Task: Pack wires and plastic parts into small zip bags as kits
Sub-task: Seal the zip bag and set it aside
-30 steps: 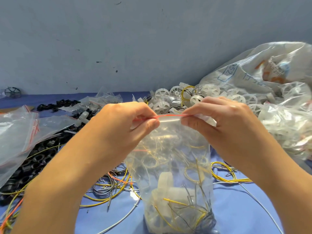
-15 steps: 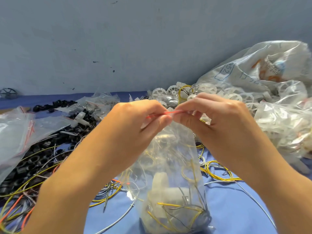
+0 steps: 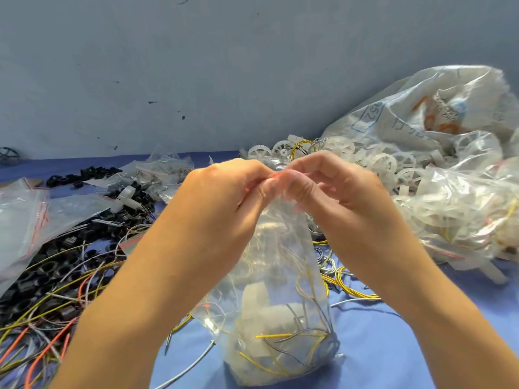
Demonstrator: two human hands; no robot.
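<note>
Left hand (image 3: 222,197) and right hand (image 3: 331,192) pinch the clear plastic zip bag's (image 3: 283,276) red seal (image 3: 274,176); yellow wire (image 3: 276,336) caught between them could block closure

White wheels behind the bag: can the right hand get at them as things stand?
Likely not yet: the right hand pinches the top of the zip bag together with the left hand. Once it lets go, the way looks free; the white wheels lie uncovered just behind it.
</note>
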